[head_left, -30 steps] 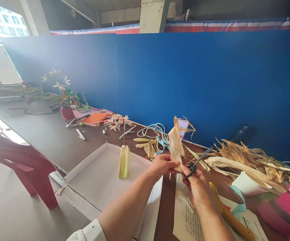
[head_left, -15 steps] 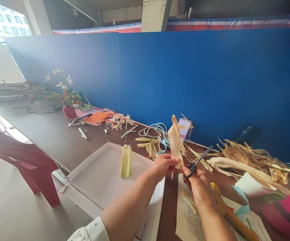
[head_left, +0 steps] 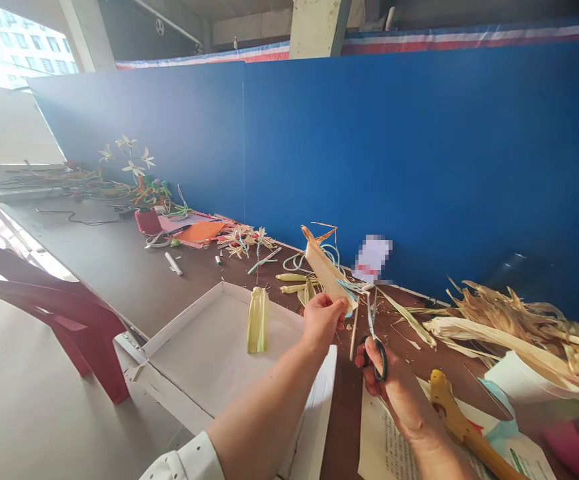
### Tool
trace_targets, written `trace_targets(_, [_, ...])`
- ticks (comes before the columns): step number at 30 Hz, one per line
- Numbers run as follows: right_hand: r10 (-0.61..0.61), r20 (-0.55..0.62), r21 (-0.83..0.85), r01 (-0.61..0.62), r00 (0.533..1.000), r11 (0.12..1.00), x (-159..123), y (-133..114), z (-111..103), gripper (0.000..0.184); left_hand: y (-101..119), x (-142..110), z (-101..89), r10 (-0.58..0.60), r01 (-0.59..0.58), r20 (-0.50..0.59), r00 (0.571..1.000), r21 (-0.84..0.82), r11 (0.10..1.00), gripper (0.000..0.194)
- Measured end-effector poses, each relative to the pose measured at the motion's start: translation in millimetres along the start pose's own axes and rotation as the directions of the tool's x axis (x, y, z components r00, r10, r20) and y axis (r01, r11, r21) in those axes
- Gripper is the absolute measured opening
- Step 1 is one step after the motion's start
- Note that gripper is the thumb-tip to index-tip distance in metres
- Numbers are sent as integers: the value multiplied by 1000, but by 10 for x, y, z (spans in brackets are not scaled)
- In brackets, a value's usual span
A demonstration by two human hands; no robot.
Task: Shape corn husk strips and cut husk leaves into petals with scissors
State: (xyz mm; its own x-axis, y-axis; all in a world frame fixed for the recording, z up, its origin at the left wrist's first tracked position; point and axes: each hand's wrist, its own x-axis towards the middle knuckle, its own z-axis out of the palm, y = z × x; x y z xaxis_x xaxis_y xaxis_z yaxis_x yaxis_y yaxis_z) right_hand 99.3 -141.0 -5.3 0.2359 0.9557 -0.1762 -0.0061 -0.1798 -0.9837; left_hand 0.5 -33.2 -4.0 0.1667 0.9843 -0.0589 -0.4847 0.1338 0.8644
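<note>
My left hand [head_left: 323,320] pinches the lower end of a dry, pale corn husk [head_left: 327,265], whose brownish tip points up and to the left. In my right hand [head_left: 387,367] is a pair of scissors [head_left: 371,317] with black handles, my thumb and fingers in the loops. The blades point upward, just right of the husk's lower end and apart from my left fingers. A greenish husk piece [head_left: 258,321] lies in the shallow white cardboard tray [head_left: 204,373] to the left of my hands.
Dried husks [head_left: 509,310] are heaped at the right beside a white cup [head_left: 524,377]. A yellow glue gun [head_left: 454,420] rests on printed paper [head_left: 384,433]. Blue panels [head_left: 394,147] border the table's far side. A dark red chair [head_left: 84,333] stands at the left.
The husk has tilted left in my left hand. The scissors have swung from pointing up-right to nearly upright, and my right hand has drawn slightly back from my left.
</note>
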Motion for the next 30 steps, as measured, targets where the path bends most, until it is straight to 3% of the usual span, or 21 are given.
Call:
trace_targets(8, [11,87,-129,0,996,992,-57,-27,61,47,-8,12,16,75,-64,-94,993,112,992,23])
trace_targets(18, [10,15,-107,-8,1000,994,5,44,17,42,-57,-2,12,154,-146,-35,987,167,975,15])
trace_targets(24, [11,-57,-85,-16,998,996,-7,14,48,43,-30,-20,13,123,-119,-16,992,154,981,19])
trace_targets(30, [24,-58,-108,-30,998,994,5,30,12,41,11,-32,25,75,-75,7,997,113,991,24])
